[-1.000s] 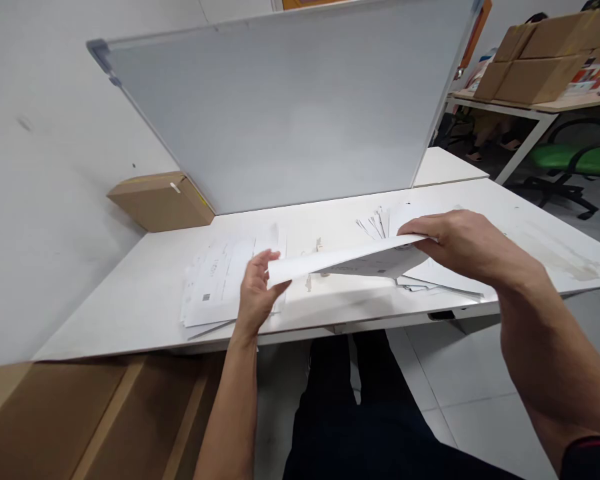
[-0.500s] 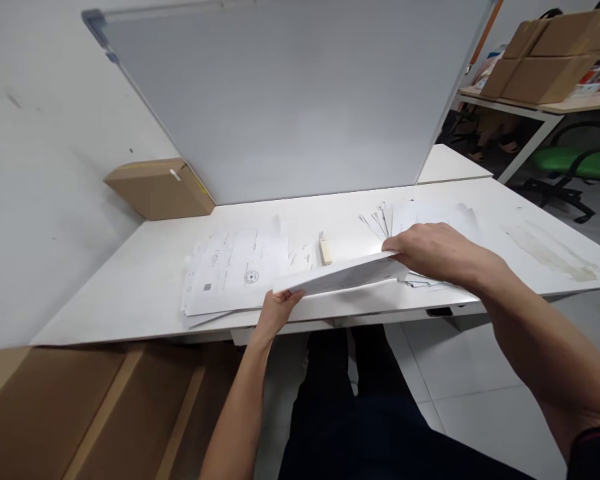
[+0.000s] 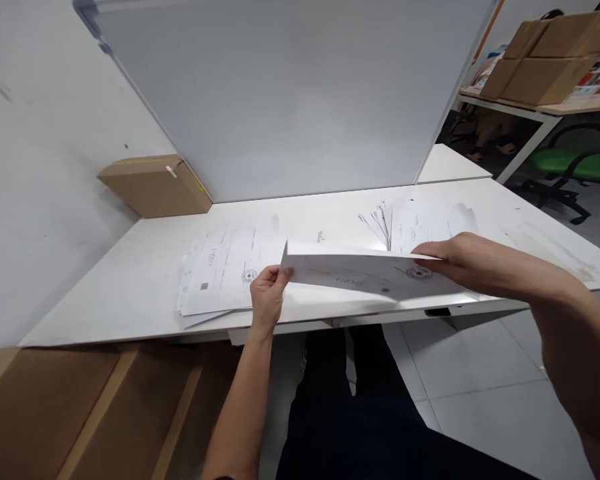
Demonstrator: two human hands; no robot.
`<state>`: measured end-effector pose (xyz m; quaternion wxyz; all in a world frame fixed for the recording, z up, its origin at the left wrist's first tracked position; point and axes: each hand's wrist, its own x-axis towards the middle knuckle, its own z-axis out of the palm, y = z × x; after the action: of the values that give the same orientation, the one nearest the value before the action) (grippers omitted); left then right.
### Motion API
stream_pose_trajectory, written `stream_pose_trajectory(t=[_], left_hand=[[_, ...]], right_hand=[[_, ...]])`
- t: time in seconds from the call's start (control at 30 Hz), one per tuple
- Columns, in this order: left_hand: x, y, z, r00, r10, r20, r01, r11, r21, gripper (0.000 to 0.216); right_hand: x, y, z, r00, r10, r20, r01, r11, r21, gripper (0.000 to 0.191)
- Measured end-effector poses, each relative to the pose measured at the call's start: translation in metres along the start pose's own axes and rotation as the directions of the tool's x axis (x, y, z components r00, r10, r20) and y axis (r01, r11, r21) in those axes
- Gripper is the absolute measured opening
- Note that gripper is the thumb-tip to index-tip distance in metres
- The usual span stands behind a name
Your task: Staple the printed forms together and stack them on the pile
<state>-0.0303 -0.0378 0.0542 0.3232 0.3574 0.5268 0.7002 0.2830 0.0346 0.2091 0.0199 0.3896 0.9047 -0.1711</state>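
I hold a printed white sheet of paper (image 3: 360,273) between both hands above the front edge of the white table (image 3: 130,280). My left hand (image 3: 267,297) pinches its left end, fingers closed on it. My right hand (image 3: 460,260) grips its right end near a round stamp. A stack of printed papers (image 3: 220,270) lies on the table to the left. A fanned pile of papers (image 3: 420,223) lies to the right, partly behind the held sheet.
A large whiteboard (image 3: 290,100) leans upright at the back of the table. A brown cardboard box (image 3: 155,187) sits by the wall at the left. Big cartons (image 3: 70,413) stand at lower left. Another table with boxes (image 3: 545,60) and a green chair (image 3: 575,163) are at the right.
The sheet has been lifted off the right pile and tilted so its printed face shows. My left hand rose slightly with its end; my right hand shifted right.
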Motion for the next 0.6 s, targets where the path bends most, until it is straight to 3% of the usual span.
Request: stream_pose_trajectory(t=[0.07, 0.13, 0.2, 0.27, 0.37, 0.47, 0.6], left_hand=[[0.004, -0.002, 0.007, 0.998, -0.027, -0.059, 0.023, 0.997, -0.073, 0.027], [0.004, -0.01, 0.014, 0.997, -0.06, -0.053, 0.062, 0.997, 0.04, 0.029], [0.002, -0.02, 0.019, 0.997, -0.078, -0.01, 0.078, 0.961, 0.267, 0.028], [-0.002, -0.029, 0.023, 0.996, -0.083, 0.042, 0.054, 0.883, 0.467, 0.028], [-0.007, -0.036, 0.028, 0.99, -0.099, 0.101, 0.02, 0.803, 0.596, 0.033], [-0.009, -0.037, 0.033, 0.983, -0.128, 0.131, 0.016, 0.772, 0.636, 0.037], [-0.007, -0.038, 0.04, 0.982, -0.121, 0.145, -0.027, 0.671, 0.741, 0.035]], right_hand=[[-0.008, 0.013, 0.016, 0.998, 0.008, 0.062, -0.024, 0.965, 0.263, 0.032], [-0.015, 0.023, 0.046, 0.982, 0.038, 0.184, -0.134, 0.825, 0.548, 0.036], [-0.022, 0.029, 0.085, 0.938, 0.041, 0.345, -0.305, 0.57, 0.763, 0.039], [-0.029, 0.03, 0.127, 0.904, 0.097, 0.417, -0.426, 0.31, 0.85, 0.041], [-0.039, 0.025, 0.174, 0.869, 0.177, 0.461, -0.478, 0.061, 0.876, 0.038], [-0.044, 0.02, 0.192, 0.87, 0.198, 0.451, -0.454, -0.033, 0.89, 0.038], [-0.045, 0.021, 0.188, 0.854, 0.236, 0.464, -0.465, -0.054, 0.884, 0.038]])
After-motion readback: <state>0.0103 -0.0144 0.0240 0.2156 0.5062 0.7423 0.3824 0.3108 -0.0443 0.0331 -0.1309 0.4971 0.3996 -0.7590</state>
